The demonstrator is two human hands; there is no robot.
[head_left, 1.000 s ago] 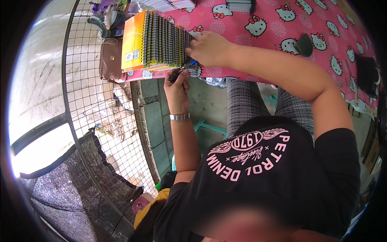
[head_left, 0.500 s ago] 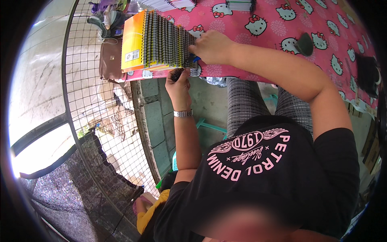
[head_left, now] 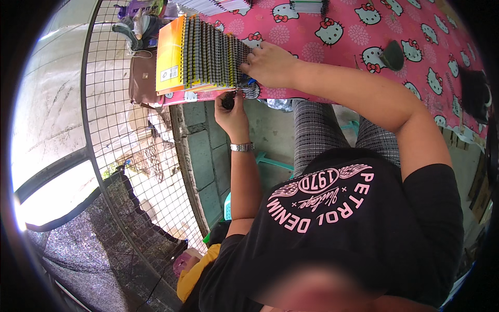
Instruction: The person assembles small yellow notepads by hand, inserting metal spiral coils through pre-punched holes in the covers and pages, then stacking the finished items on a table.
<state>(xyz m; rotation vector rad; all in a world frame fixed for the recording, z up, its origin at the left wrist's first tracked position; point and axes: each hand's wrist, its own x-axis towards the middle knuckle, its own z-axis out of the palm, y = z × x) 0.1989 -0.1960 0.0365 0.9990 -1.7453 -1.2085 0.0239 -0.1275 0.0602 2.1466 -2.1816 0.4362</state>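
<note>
A row of spiral-bound notebooks (head_left: 169,54) with yellow-orange covers lies at the table's near left edge, dark wire coils packed side by side. My right hand (head_left: 271,65) rests at the right end of the row, fingers curled around a small tool with a blue handle (head_left: 251,81); its working end is hidden among the coils. Just below the row, at the table edge, my left hand (head_left: 232,118) is closed around a black, rough-textured round thing (head_left: 227,100) whose kind I cannot make out. A metal watch band circles the left wrist.
The table has a pink patterned cover (head_left: 332,52). More notebooks (head_left: 215,5) lie at its far side. A dark green oval object (head_left: 392,56) sits to the right. A brown bag (head_left: 142,78) hangs by the wire mesh (head_left: 119,104) at left. Someone's yellow sleeve (head_left: 197,270) shows lower left.
My left hand has turned and drawn slightly down and right, showing more of the black thing. My right hand has shifted a little left and down, with the fingers more spread over the coils.
</note>
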